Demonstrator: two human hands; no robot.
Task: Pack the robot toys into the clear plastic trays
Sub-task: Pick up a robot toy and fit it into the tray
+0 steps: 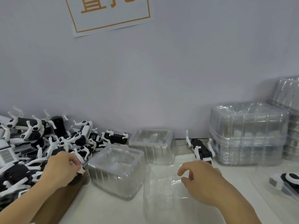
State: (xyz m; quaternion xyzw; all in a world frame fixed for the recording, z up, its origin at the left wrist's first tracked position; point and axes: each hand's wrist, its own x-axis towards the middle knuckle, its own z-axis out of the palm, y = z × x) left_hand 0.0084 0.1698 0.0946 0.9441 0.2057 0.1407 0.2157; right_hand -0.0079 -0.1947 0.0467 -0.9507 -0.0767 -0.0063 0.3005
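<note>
Table (210, 212) white, against a wall (161, 70) with a sign (110, 13) up top. Tray stacks (249, 135) far right, nested, well apart from both hands. Toy pile (48, 139) far left, black and white robot dogs in a heap. Front tray (116, 170) centre, upright, open side up, nothing in it; back tray (153, 145) just behind it near the wall. Flat clear tray (165, 191) lies on the table right of the front tray. Lone toy (201, 148) on its back between back tray and stacks, just beyond the right hand. Another toy (288, 180) at right edge, partly cut off. Left hand (63, 168) at pile edge, fingers curled round a toy's white leg (80, 160), touching front tray's left side. Right hand (199, 178) over the flat tray, fingers loosely bent, holding nothing
</note>
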